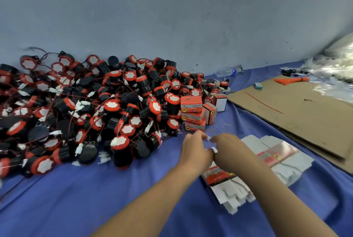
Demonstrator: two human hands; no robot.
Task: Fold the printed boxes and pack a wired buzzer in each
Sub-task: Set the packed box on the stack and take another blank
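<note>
A big heap of black-and-red wired buzzers [91, 108] covers the left of the blue cloth. At its right edge stand a few folded orange printed boxes [193, 111]. My left hand [195, 149] and my right hand [232, 149] meet just in front of them. Both hold a small box blank [213, 148]; only its white flaps show between the fingers. Bundles of flat box blanks [229, 183] lie under my right forearm, and another bundle of flat blanks [275, 155] lies to the right.
A brown cardboard sheet [290, 110] lies at the right with an orange tassel of ties [292, 80] and a small teal box [258, 85]. A plastic water bottle [228, 71] rests by the blue wall. Clear plastic bags [332, 72] pile at the far right.
</note>
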